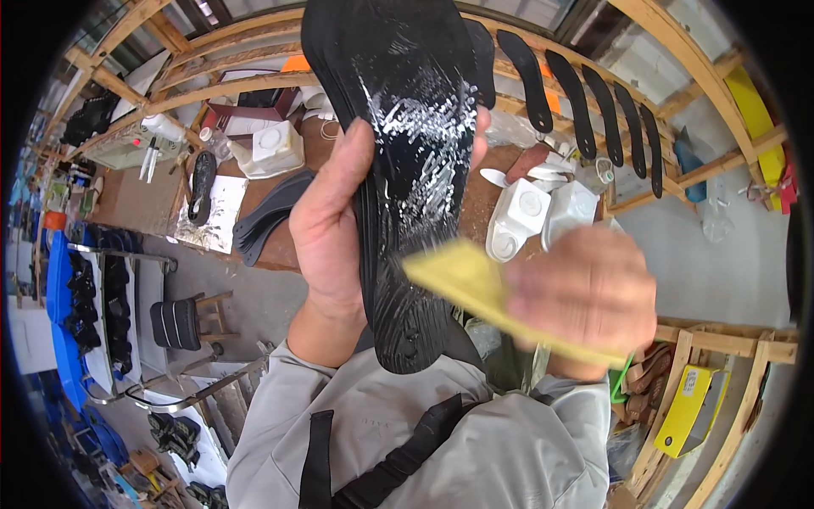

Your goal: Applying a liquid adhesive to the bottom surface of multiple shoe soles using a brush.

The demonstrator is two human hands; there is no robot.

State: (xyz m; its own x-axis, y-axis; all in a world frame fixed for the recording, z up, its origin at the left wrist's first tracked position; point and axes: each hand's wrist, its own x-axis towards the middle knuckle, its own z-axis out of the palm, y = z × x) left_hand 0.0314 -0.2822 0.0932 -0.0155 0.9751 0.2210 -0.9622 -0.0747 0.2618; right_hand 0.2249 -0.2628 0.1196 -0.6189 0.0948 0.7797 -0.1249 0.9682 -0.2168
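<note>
My left hand [326, 220] is wrapped round a stack of black shoe insoles [428, 182], held upright in front of me with the thumb on the left edge and fingertips at the right. White, wet-looking streaks, like glue, cover the middle of the top insole; its narrow lower end shows shiny dark streaks. A flat yellow spreader-like piece [462, 284] is in my closed right hand [585, 293]. Its edge is at the lower part of the top insole, and whether it touches is hard to tell. Motion smears that hand and the piece.
On the brown bench behind stand white containers [519, 212], more black insoles [267, 216] and a smeared white sheet [219, 212]. Several black insoles [568, 97] hang along the wooden frame. A stool [182, 322] and a metal trolley [127, 254] are left; a yellow box [691, 407] is at right.
</note>
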